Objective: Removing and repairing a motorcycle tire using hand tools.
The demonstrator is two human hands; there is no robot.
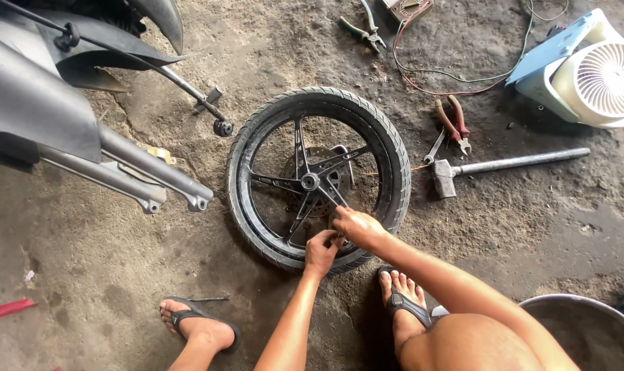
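Black rubber-tyred motorcycle wheel w/ dark spoked rim [260, 137] lies flat on dirt floor, centre of view. Left hand [321, 253] & right hand [356, 228] meet at its near rim, fingers curled/pinched; can't tell what's gripped. Steel hammer [504, 165] & red-handled pliers [453, 124] lie just right of wheel.

- A small brownish box-like thing [406, 8] lies at the top edge of the dirt floor, cut off by the frame, wires trailing from it.
- No labels, signs or screens show.
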